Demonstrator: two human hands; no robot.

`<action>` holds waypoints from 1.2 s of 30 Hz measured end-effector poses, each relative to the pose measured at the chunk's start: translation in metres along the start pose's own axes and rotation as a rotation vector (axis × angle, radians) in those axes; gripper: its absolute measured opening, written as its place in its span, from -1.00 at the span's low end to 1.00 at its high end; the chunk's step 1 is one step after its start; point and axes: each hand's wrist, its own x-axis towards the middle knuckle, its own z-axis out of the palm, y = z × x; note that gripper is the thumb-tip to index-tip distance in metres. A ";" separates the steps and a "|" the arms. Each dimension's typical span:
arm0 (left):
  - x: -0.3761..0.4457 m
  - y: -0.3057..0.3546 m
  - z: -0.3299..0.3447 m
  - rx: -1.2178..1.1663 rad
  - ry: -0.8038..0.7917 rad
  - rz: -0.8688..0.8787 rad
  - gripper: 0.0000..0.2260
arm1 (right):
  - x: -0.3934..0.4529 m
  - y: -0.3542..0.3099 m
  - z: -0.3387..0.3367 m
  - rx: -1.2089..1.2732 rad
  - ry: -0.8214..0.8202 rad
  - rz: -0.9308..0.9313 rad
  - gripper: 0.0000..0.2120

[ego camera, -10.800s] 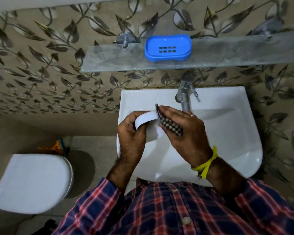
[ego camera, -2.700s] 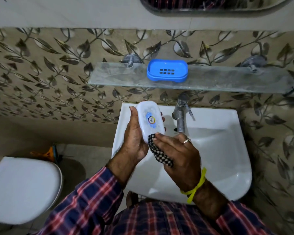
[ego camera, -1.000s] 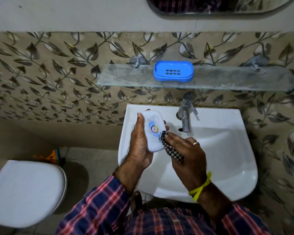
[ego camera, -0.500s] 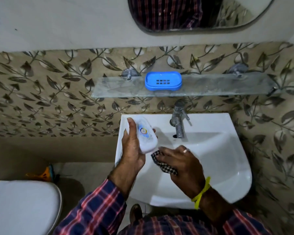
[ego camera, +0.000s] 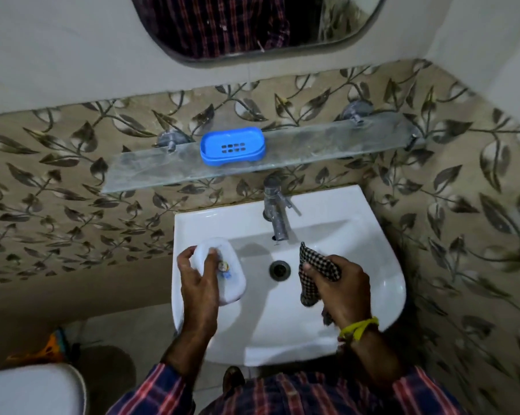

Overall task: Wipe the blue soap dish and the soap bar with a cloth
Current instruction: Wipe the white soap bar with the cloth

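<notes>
Washbasin station: soap and cloth now parted

White washbasin [ego camera: 285,324] below; glass shelf [ego camera: 297,154] carries the blue soap dish [ego camera: 232,146], unmoved. White soap bar [ego camera: 223,272] is gripped by the left hand [ego camera: 197,287] over the basin's left side. Checked cloth [ego camera: 314,272], bunched in the right hand [ego camera: 341,287], has been drawn off the soap, past the drain [ego camera: 279,270].

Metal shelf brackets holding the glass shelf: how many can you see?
2. One round metal bracket sits left of the blue plastic soap dish; the other is toward the glass shelf's right end. None looks hidden.
</notes>
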 end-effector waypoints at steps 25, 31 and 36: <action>0.007 0.001 -0.015 -0.503 -0.378 -0.619 -0.57 | 0.032 -0.044 0.025 -0.179 -0.192 -0.152 -0.78; 0.007 -0.007 -0.037 0.096 -0.132 -0.079 -0.41 | 0.031 -0.035 0.032 -0.185 -0.229 -0.087 -0.85; 0.023 -0.012 -0.055 0.335 -0.201 0.104 -0.22 | 0.029 -0.039 0.049 -0.125 -0.247 -0.117 -0.85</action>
